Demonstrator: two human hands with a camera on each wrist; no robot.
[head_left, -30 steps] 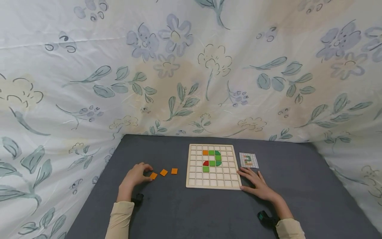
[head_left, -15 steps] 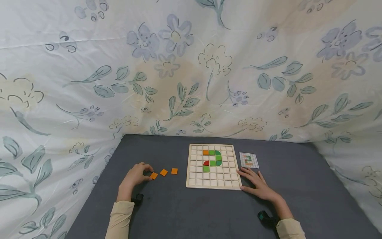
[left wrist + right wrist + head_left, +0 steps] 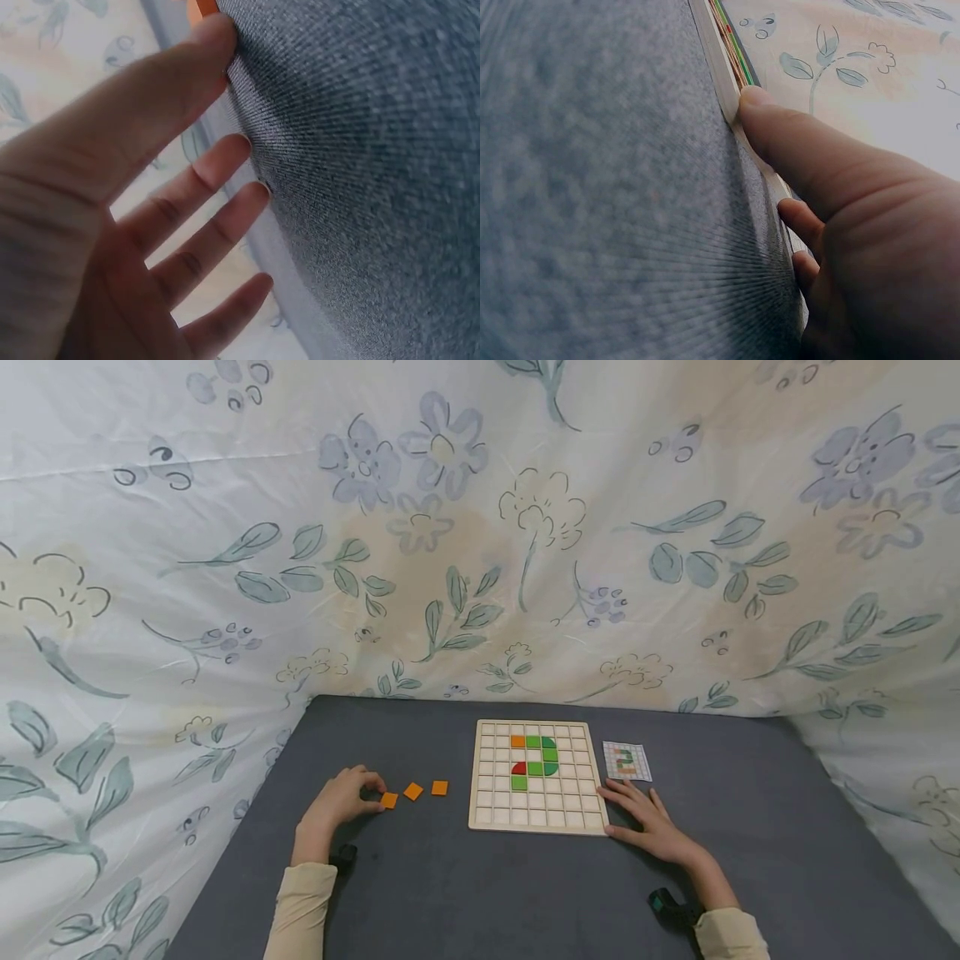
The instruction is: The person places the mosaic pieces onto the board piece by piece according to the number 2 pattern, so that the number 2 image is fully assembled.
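My left hand [image 3: 341, 797] is at the left end of a row of orange square tiles. Its thumb and index finger pinch the nearest orange tile [image 3: 389, 801], which also shows at the thumb tip [image 3: 201, 9] in the left wrist view; the other fingers are spread. My right hand [image 3: 648, 824] rests with extended fingers at the right edge of the wooden grid board [image 3: 537, 820], the thumb on its near corner in the right wrist view. Green, red and orange pieces, such as a green square [image 3: 519, 783], lie in the board's cells.
Two more orange tiles, a turned one [image 3: 413, 792] and a straight one [image 3: 439, 787], lie between my left hand and the board. A small pattern card [image 3: 627, 762] is right of the board. Behind the dark table [image 3: 480, 902] hangs a floral cloth [image 3: 480, 527].
The orange tile at my left hand has turned slightly and shifted a little to the right with the fingers. My right hand and the board stay in place.
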